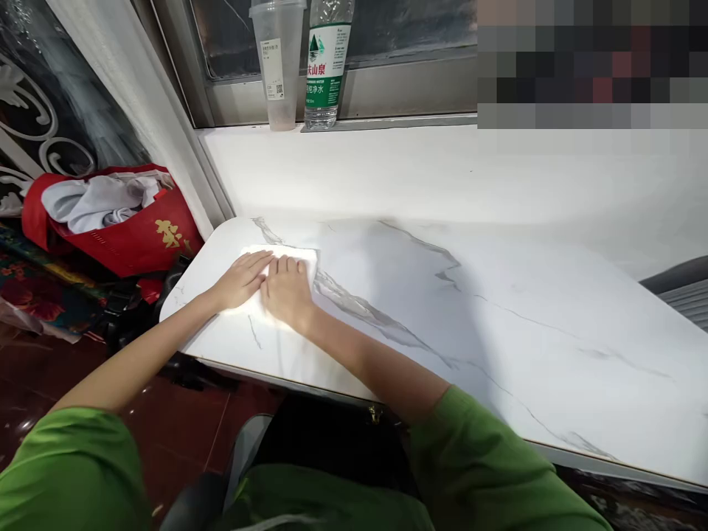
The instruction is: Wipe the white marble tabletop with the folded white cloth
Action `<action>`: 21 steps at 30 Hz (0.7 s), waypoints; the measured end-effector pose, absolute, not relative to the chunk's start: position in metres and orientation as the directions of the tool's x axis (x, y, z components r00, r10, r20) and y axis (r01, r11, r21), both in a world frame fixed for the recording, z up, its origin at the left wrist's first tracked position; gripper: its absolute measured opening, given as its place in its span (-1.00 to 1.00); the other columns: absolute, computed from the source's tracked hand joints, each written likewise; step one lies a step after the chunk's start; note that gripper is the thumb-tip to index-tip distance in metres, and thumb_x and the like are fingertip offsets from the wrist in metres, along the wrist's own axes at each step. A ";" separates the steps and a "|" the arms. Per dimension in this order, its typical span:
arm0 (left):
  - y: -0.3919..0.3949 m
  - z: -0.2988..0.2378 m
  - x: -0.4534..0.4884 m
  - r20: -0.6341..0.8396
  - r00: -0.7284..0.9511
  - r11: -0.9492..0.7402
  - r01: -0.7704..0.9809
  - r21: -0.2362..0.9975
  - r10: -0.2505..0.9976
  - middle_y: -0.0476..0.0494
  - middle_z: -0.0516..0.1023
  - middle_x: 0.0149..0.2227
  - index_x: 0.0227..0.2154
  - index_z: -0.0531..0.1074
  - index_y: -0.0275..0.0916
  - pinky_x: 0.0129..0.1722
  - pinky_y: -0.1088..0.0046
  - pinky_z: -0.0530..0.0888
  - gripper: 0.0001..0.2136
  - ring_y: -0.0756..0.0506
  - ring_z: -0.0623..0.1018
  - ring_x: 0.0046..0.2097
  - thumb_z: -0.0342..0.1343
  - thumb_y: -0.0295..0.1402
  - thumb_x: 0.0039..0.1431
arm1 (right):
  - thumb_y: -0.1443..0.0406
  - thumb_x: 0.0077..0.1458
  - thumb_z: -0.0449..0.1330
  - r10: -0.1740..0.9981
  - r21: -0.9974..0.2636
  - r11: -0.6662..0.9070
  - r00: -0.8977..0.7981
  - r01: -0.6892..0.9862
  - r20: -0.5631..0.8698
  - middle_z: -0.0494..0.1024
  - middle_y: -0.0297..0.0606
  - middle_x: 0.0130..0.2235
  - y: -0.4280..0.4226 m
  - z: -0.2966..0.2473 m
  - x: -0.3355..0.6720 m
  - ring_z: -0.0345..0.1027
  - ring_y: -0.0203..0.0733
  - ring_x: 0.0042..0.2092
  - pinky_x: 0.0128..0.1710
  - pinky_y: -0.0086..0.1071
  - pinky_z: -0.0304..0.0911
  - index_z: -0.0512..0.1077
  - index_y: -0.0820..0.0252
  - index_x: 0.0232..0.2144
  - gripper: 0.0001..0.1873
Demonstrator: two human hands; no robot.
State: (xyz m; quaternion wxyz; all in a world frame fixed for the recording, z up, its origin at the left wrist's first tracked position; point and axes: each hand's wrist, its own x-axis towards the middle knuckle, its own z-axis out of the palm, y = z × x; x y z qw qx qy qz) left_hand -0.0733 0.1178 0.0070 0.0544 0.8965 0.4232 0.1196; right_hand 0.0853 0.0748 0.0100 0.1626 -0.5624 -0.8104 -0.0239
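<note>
A white, roughly square sheet point(307, 256) lies flat near the left end of the white marble-patterned table point(420, 317). Whether it is paper or cloth I cannot tell, as it is brightly lit. My left hand point(240, 281) rests flat on it, fingers stretched toward the right. Close beside it, my right hand point(288, 293) presses on the sheet with the palm down, its fingers pointing to the far edge and slightly bent. The two hands touch or nearly touch at the thumbs, and they cover much of the sheet.
On the window ledge stand a lidded plastic cup point(279, 81) and a water bottle point(327, 70). Left of the table is a red bag point(133, 236) with pale cloth in it. A white curtain point(119, 81) hangs by the window. A grey ridged object point(686, 295) shows at the right edge.
</note>
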 end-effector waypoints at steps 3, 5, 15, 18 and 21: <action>0.082 0.010 -0.104 0.168 0.603 -0.626 0.748 0.223 0.780 -0.25 0.21 0.35 0.28 0.19 -0.30 0.37 0.08 0.09 -0.51 -0.18 0.18 0.37 -0.25 -0.27 0.35 | 0.27 0.25 -0.06 0.889 -0.138 0.429 -0.390 0.893 0.242 0.42 0.33 0.11 0.047 0.022 0.061 0.26 0.26 0.11 0.13 0.04 0.08 0.28 0.70 0.16 -0.42; 0.063 0.011 -0.124 0.174 0.583 -0.608 0.757 0.237 0.794 -0.23 0.22 0.35 0.27 0.20 -0.25 0.36 0.06 0.10 -0.51 -0.19 0.20 0.37 -0.25 -0.24 0.36 | 0.27 0.25 -0.05 0.871 -0.146 0.473 -0.437 0.869 0.223 0.42 0.33 0.12 0.035 0.027 0.045 0.27 0.27 0.12 0.14 0.05 0.09 0.28 0.71 0.16 -0.41; 0.072 0.009 -0.159 0.231 0.504 -0.552 0.792 0.260 0.832 -0.21 0.31 0.30 0.24 0.25 -0.21 0.33 0.08 0.19 -0.52 -0.23 0.29 0.31 -0.19 -0.22 0.31 | 0.21 0.26 -0.05 0.812 -0.132 0.530 -0.455 0.838 0.366 0.50 0.09 0.07 0.055 0.016 0.017 0.32 0.15 0.09 0.13 -0.05 0.19 0.39 0.46 0.12 -0.47; 0.108 0.010 -0.150 0.248 0.464 -0.518 0.821 0.241 0.850 -0.27 0.34 0.27 0.20 0.28 -0.28 0.33 0.13 0.21 -0.51 -0.22 0.31 0.29 -0.19 -0.26 0.27 | 0.23 0.28 -0.05 0.827 -0.189 0.526 -0.447 0.829 0.341 0.51 0.02 0.05 0.094 0.013 0.022 0.30 0.09 0.09 0.16 -0.11 0.15 0.40 0.39 0.07 -0.54; 0.157 0.010 -0.134 0.238 0.454 -0.503 0.835 0.224 0.859 -0.26 0.37 0.25 0.17 0.31 -0.30 0.32 0.16 0.22 -0.52 -0.20 0.33 0.28 -0.17 -0.31 0.23 | 0.26 0.27 -0.04 0.854 -0.232 0.496 -0.420 0.837 0.308 0.48 0.04 0.06 0.142 0.010 0.032 0.27 0.09 0.11 0.17 -0.10 0.11 0.37 0.44 0.08 -0.55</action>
